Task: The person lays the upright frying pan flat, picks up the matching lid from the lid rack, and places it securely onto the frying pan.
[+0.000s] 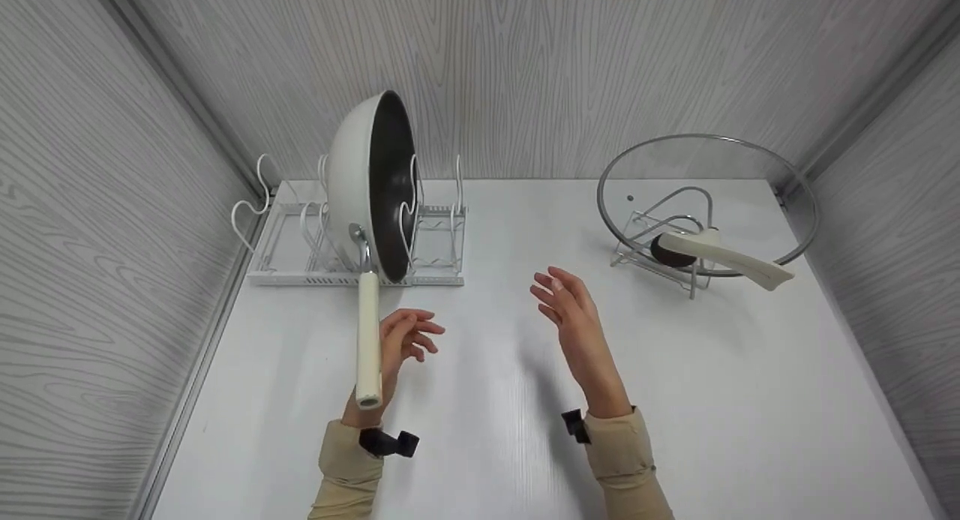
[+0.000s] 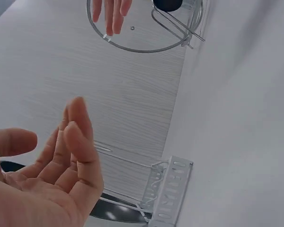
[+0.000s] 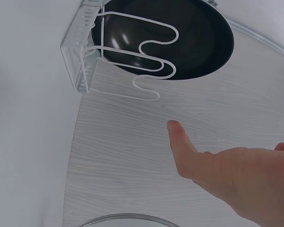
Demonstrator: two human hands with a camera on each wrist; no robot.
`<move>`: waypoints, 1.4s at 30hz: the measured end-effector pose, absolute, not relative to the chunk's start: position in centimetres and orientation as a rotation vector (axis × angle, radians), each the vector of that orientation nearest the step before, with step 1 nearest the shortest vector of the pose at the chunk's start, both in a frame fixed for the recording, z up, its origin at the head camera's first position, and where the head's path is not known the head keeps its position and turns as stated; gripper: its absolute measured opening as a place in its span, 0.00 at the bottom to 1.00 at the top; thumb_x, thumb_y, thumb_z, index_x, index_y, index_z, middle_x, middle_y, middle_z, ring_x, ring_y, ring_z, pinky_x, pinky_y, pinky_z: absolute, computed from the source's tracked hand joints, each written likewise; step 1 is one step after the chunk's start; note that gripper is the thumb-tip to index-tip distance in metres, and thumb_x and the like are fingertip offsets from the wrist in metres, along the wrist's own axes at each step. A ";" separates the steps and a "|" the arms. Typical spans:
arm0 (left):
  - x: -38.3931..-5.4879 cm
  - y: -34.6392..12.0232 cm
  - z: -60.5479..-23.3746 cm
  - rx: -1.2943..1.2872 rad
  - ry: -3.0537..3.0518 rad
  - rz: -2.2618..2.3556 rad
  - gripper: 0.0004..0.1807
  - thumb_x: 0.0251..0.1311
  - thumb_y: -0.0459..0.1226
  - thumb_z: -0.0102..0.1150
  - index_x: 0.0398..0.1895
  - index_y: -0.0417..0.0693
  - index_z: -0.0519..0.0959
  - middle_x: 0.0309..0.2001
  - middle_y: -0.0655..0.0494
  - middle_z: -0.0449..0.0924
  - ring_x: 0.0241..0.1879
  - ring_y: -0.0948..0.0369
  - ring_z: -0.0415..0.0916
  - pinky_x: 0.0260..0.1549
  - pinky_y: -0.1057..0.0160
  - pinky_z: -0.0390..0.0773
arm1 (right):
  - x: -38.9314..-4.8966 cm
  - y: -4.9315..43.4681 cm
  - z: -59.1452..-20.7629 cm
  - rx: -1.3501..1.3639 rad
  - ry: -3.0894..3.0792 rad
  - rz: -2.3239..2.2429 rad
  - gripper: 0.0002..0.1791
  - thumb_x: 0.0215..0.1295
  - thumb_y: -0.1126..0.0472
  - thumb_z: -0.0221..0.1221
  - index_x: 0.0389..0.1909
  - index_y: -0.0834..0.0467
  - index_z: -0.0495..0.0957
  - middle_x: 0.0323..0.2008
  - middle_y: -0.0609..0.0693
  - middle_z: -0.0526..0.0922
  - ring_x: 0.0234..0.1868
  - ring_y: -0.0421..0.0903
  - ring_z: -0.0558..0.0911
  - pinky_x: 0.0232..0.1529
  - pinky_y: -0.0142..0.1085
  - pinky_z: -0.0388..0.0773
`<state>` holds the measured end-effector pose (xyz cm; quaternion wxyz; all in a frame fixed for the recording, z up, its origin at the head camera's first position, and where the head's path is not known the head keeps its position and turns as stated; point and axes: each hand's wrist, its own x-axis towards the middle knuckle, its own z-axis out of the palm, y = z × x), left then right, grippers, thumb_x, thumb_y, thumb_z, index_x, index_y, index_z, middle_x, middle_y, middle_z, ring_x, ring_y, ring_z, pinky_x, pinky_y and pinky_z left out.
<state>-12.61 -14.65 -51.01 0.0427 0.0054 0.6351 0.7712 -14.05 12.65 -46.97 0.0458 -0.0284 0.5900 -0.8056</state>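
A white wok (image 1: 349, 167) with a dark inside stands on its edge in a white wire rack (image 1: 281, 279), its cream handle (image 1: 368, 325) pointing toward me. My left hand (image 1: 399, 347) is beneath that handle in the head view, partly covered by it. Its fingers are loosely bent, and the left wrist view shows nothing in the palm. To the right my right hand (image 1: 579, 321) hovers over the table, fingers relaxed and holding nothing. Right of it, a glass lid (image 1: 757, 197) with a metal rim and cream handle (image 1: 731, 260) leans on a small wire stand (image 1: 693, 286).
The white table (image 1: 480, 430) is enclosed by grey wood-grain panels at the back (image 1: 517, 77) and both sides. Upright wire loops (image 1: 459, 182) rise from the rack beside the wok. The lid's rim reaches close to the right panel (image 1: 892, 227).
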 end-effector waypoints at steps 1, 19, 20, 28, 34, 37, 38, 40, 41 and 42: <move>-12.6 -15.0 -51.1 0.021 1.893 2.379 0.18 0.75 0.35 0.40 0.48 0.29 0.76 0.36 0.47 0.86 0.27 0.59 0.81 0.23 0.69 0.76 | -14.0 12.4 -47.0 -0.089 1.785 -2.469 0.27 0.77 0.54 0.48 0.69 0.64 0.58 0.66 0.62 0.68 0.69 0.59 0.67 0.71 0.50 0.59; -11.7 -20.3 -49.0 0.036 1.425 2.484 0.29 0.79 0.49 0.30 0.60 0.34 0.71 0.52 0.39 0.80 0.46 0.48 0.81 0.50 0.54 0.78 | -12.0 8.9 -47.7 -0.069 1.529 -2.468 0.27 0.77 0.53 0.45 0.67 0.66 0.56 0.66 0.68 0.66 0.67 0.60 0.70 0.70 0.50 0.58; -11.7 -20.3 -48.5 -0.010 1.421 2.489 0.29 0.79 0.47 0.27 0.61 0.33 0.70 0.54 0.37 0.79 0.48 0.46 0.81 0.52 0.52 0.77 | -11.9 8.7 -47.7 -0.070 1.515 -2.464 0.27 0.77 0.53 0.45 0.67 0.66 0.56 0.66 0.69 0.66 0.67 0.60 0.70 0.70 0.50 0.58; -12.8 -21.8 -47.0 0.021 1.347 2.433 0.26 0.78 0.40 0.22 0.69 0.30 0.54 0.66 0.28 0.65 0.63 0.35 0.67 0.67 0.45 0.62 | -11.1 6.6 -47.4 -0.061 1.315 -2.481 0.22 0.78 0.55 0.42 0.63 0.65 0.62 0.64 0.68 0.70 0.66 0.61 0.71 0.69 0.49 0.61; -13.3 -22.4 -46.6 0.038 1.346 2.398 0.28 0.78 0.42 0.23 0.75 0.35 0.46 0.69 0.27 0.60 0.67 0.34 0.62 0.68 0.47 0.62 | -11.0 5.3 -46.4 0.023 1.146 -2.493 0.21 0.78 0.54 0.42 0.61 0.64 0.65 0.64 0.68 0.71 0.66 0.61 0.71 0.70 0.47 0.62; -13.6 -22.5 -46.3 0.067 1.351 2.368 0.30 0.79 0.43 0.22 0.76 0.34 0.41 0.70 0.26 0.57 0.67 0.35 0.63 0.68 0.47 0.62 | -10.9 4.8 -45.8 0.022 1.141 -2.468 0.23 0.77 0.53 0.43 0.62 0.65 0.64 0.64 0.67 0.71 0.66 0.61 0.71 0.70 0.47 0.62; -13.7 -22.5 -46.2 0.072 1.352 2.362 0.31 0.79 0.43 0.22 0.76 0.33 0.41 0.70 0.26 0.56 0.66 0.35 0.63 0.68 0.47 0.62 | -10.9 4.6 -45.6 0.019 1.140 -2.459 0.23 0.77 0.54 0.43 0.63 0.66 0.64 0.64 0.67 0.71 0.66 0.60 0.71 0.70 0.47 0.62; -13.9 -22.4 -46.1 0.081 1.339 2.361 0.31 0.79 0.43 0.22 0.76 0.32 0.40 0.71 0.25 0.54 0.67 0.35 0.63 0.69 0.46 0.60 | -10.8 4.1 -45.2 0.016 1.142 -2.436 0.24 0.76 0.54 0.43 0.63 0.66 0.64 0.65 0.67 0.71 0.66 0.60 0.72 0.70 0.46 0.62; -14.1 -22.4 -46.0 0.081 1.329 2.364 0.31 0.79 0.43 0.22 0.76 0.32 0.40 0.71 0.25 0.54 0.67 0.34 0.62 0.69 0.46 0.59 | -10.8 3.8 -45.1 0.015 1.139 -2.423 0.24 0.76 0.54 0.43 0.63 0.67 0.64 0.65 0.68 0.70 0.66 0.60 0.71 0.70 0.46 0.62; -14.2 -22.3 -45.9 0.083 1.310 2.369 0.31 0.79 0.43 0.22 0.75 0.31 0.40 0.71 0.24 0.53 0.67 0.34 0.61 0.70 0.45 0.58 | -10.8 3.5 -44.9 0.018 1.129 -2.413 0.25 0.76 0.54 0.43 0.63 0.68 0.63 0.65 0.68 0.69 0.66 0.60 0.71 0.70 0.46 0.62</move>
